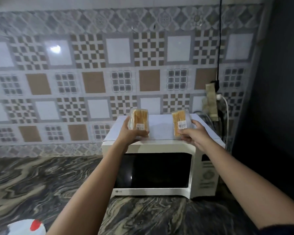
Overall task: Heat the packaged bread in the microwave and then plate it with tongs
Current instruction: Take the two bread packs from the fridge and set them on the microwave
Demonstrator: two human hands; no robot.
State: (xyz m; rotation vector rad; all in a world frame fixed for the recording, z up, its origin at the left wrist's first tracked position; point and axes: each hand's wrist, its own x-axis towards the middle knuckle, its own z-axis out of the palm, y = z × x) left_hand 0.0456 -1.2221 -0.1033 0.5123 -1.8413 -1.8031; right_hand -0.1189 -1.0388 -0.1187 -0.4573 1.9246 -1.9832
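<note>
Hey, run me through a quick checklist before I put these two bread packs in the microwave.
1. Grip of left hand on left bread pack: ok.
2. Grip of right hand on right bread pack: ok.
3. Is the microwave door open: not ok, it is shut.
4. A hand free for the door: not ok, both are full.
5. Power plugged in: cannot tell.

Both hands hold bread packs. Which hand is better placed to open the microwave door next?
Probably the right hand: it is above the edge of the door beside the control panel. It must first set down its bread pack; the left hand, also full, is farther.
</note>
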